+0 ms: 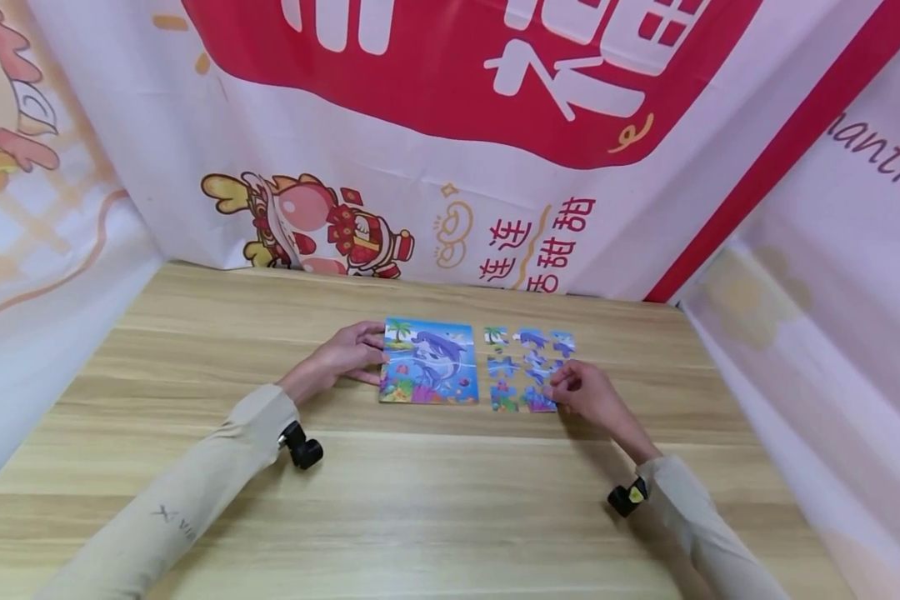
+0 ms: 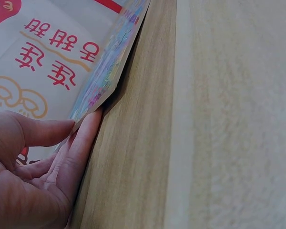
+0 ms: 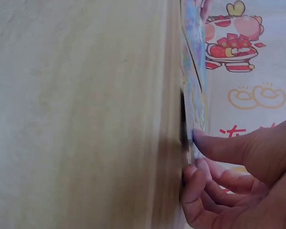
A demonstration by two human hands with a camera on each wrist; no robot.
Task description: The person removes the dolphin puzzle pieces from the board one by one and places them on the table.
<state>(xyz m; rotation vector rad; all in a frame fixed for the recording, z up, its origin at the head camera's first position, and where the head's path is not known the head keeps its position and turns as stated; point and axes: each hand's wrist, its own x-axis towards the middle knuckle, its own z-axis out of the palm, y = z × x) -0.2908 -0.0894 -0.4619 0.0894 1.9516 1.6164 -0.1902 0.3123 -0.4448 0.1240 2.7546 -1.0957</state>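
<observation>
A dolphin picture board (image 1: pixel 437 360) lies on the wooden table, in front of the person. My left hand (image 1: pixel 342 353) is at its left edge; in the left wrist view the thumb (image 2: pixel 50 132) is on the board's edge (image 2: pixel 101 78) and a finger is beneath it, pinching it. Several jigsaw pieces (image 1: pixel 504 367) with matching sea pictures lie in loose rows to the right of the board. At the lower right of these pieces, my right hand (image 1: pixel 588 393) pinches a puzzle piece (image 3: pixel 190 151) between thumb and fingers. Its picture is mostly hidden by the fingers.
The wooden table (image 1: pixel 420 508) reaches from the person to a printed cloth backdrop (image 1: pixel 405 150) behind the board. Cloth sides rise at left and right. Black wrist cameras (image 1: pixel 303 447) are strapped over both sleeves.
</observation>
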